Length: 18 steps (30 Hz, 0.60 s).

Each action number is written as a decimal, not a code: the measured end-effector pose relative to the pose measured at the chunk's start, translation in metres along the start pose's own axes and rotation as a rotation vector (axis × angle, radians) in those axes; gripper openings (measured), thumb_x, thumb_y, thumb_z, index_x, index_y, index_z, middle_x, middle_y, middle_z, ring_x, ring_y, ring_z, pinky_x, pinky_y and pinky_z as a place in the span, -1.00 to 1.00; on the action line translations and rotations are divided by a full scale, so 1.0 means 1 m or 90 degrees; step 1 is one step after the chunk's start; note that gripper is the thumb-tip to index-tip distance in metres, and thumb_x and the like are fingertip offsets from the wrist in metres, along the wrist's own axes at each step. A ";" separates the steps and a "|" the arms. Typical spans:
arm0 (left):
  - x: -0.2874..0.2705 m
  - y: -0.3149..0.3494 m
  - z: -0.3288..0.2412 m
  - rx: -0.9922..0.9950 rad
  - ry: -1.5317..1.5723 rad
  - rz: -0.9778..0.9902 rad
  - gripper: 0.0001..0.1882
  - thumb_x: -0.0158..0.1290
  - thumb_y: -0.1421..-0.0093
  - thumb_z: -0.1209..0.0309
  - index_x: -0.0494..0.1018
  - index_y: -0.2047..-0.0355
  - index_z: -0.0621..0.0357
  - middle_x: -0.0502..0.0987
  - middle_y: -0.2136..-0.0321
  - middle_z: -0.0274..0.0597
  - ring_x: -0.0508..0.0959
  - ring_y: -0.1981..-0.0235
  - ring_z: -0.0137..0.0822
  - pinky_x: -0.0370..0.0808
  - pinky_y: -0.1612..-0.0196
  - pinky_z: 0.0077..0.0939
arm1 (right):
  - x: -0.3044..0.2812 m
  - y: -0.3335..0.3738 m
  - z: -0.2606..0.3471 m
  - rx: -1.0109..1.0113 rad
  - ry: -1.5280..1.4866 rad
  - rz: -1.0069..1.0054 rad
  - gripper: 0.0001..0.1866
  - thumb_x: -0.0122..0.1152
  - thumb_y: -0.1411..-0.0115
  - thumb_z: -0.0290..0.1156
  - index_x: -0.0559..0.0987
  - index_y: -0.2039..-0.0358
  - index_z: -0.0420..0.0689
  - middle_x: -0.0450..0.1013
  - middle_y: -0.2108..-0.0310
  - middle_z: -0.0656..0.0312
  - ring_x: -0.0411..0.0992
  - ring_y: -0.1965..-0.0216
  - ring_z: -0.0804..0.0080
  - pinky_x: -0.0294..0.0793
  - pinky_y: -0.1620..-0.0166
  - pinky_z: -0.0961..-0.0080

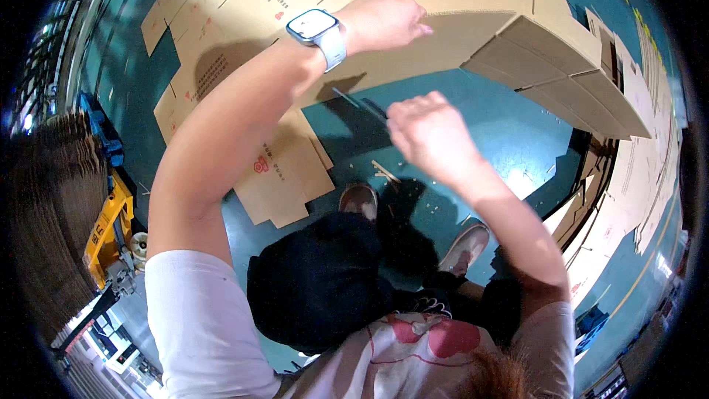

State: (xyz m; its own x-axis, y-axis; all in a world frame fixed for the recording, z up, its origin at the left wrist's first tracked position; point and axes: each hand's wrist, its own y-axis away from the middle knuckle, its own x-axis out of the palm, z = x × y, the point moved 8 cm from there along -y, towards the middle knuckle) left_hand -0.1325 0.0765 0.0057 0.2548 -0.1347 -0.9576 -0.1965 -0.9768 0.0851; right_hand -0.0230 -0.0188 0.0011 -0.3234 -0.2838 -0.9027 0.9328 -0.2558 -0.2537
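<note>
Our hands apart: left hand [384, 22] clamped on cardboard sheet [454, 44] at its upper edge, above floor [509, 118]; right hand [428, 131] closed round thin tool [357, 104]. Right-end panels already angled; scraps [384, 171] loose; remaining work unclear.

The person wears a white, short-sleeved T-shirt [199, 310] with a rosy red print [452, 338] and a thin curving line on its front, black clothing [317, 281] over the legs, pale low shoes [466, 247], and, beside the bare left hand [385, 21], a rounded-square watch [312, 24] on a light strap [334, 49]
</note>
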 end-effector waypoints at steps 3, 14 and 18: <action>0.009 0.016 0.008 0.011 0.074 0.095 -0.55 -0.10 -0.21 0.06 0.45 0.40 0.29 0.45 0.57 0.10 0.50 0.50 -0.05 0.42 0.38 -0.30 | 0.021 -0.003 0.004 0.076 -0.057 -0.086 -0.89 0.09 0.08 -0.47 0.36 0.65 -0.09 0.37 0.68 0.23 0.39 0.53 0.30 0.30 0.38 0.38; 0.001 0.096 0.063 -0.023 0.047 0.074 -0.54 -0.16 -0.25 0.09 0.45 0.39 0.32 0.44 0.52 0.13 0.47 0.41 0.07 0.42 0.27 -0.22 | 0.064 -0.078 0.033 0.133 -0.012 -0.100 -0.89 0.15 0.14 -0.41 0.42 0.61 -0.12 0.41 0.66 0.18 0.44 0.55 0.28 0.43 0.41 0.39; 0.009 0.095 0.069 -0.063 0.071 0.112 -0.54 -0.15 -0.24 0.10 0.45 0.41 0.33 0.44 0.51 0.14 0.47 0.41 0.08 0.42 0.28 -0.18 | 0.067 -0.084 0.035 0.171 -0.008 -0.074 -0.89 0.15 0.14 -0.39 0.45 0.58 -0.13 0.42 0.65 0.17 0.46 0.54 0.28 0.44 0.39 0.40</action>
State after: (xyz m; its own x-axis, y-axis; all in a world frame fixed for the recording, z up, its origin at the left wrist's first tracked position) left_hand -0.2141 -0.0060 -0.0136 0.3285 -0.3173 -0.8896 -0.1556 -0.9472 0.2804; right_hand -0.1286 -0.0488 -0.0258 -0.4284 -0.2491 -0.8686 0.8145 -0.5226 -0.2519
